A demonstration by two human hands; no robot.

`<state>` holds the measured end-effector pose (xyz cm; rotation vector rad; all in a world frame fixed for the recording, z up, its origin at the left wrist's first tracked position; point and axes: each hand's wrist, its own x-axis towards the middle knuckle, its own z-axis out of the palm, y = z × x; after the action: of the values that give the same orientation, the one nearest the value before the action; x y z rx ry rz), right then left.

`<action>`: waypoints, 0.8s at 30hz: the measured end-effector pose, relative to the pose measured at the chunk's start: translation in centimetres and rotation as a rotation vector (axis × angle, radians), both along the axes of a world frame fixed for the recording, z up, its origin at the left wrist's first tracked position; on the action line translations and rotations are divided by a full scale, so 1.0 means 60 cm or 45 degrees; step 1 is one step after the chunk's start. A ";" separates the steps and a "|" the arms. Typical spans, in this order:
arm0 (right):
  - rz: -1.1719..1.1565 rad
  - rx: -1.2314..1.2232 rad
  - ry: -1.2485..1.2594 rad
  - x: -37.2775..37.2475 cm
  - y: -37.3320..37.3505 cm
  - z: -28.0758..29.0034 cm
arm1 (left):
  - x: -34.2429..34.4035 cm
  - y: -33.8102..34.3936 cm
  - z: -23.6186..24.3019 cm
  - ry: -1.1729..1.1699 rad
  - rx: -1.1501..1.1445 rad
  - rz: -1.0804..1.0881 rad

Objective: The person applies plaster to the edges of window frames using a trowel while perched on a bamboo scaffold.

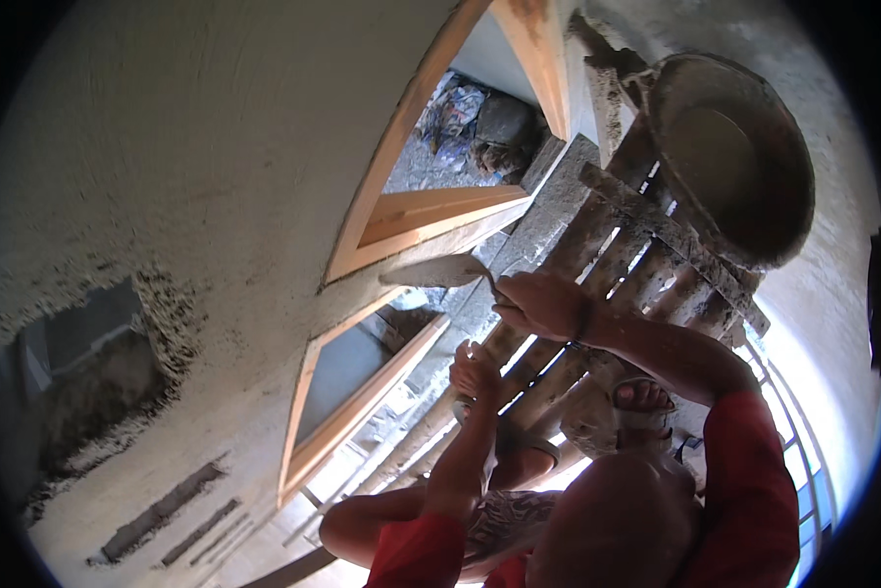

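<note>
My right hand (543, 306) grips the handle of a trowel. The trowel's pointed grey blade (434, 271) reaches left to the plastered wall (234, 225), just under the lower corner of a wooden frame (372, 211); whether it touches the plaster I cannot tell. Lower and nearer to me, my left hand (475, 371) has its fingers curled closed. What those fingers hold, if anything, does not show. A second wooden frame (303, 421) is set in the wall to the left of this hand.
A large mortar-stained basin (671, 167) stands at the upper right on a scaffold of rough poles (602, 250) and a cross plank (661, 220). Bright gaps show between the poles. The wall has a ragged hole (107, 392) and narrow slots (161, 513) at lower left.
</note>
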<state>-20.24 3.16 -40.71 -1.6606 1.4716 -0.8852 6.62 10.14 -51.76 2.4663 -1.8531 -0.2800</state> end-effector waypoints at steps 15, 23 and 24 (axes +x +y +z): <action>-1.237 -0.206 -0.388 -0.182 -0.223 -0.059 | 0.004 0.003 -0.008 -0.058 0.070 -0.005; -0.956 -0.569 -0.147 -0.171 -0.208 -0.137 | -0.001 -0.006 0.008 -0.013 0.059 0.021; -0.917 -0.657 -0.091 -0.162 -0.208 -0.136 | 0.002 -0.006 0.009 -0.007 0.052 0.013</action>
<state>-29.98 -9.31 -48.87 -1.3955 1.9366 -1.8186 6.73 9.75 -51.25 2.5051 -1.8544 -0.3137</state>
